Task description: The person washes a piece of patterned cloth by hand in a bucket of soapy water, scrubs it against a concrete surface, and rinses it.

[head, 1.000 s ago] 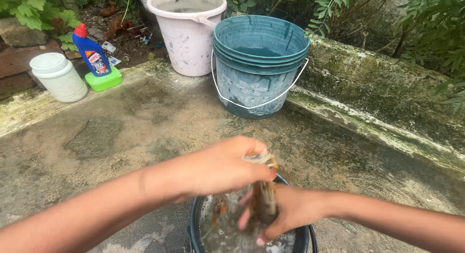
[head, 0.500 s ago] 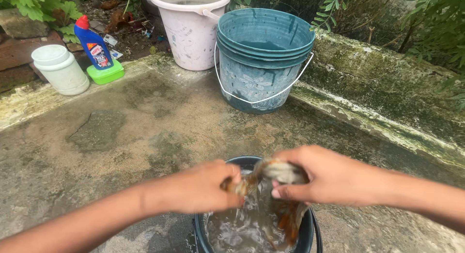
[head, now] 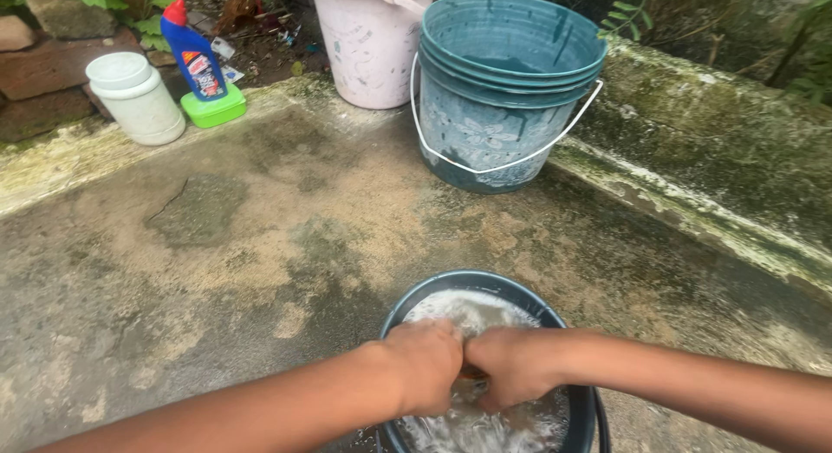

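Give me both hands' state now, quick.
Left hand: closed on the cloth, over the dark bucket.
Right hand: closed on the same cloth.

Both arms are bare, with no sleeves to see. The left hand and the right hand wear no gloves. No rings, bands or watch show on them.

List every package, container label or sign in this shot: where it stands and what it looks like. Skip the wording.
Blue bottle: upper left on the ledge, angled neck, red cap, a red, white and yellow label on its front.
Green tub: flat, bright green, at the bottle's foot, no label visible.
White jar: left of the bottle, squat, round, lidded, plain.
No signs or screens.
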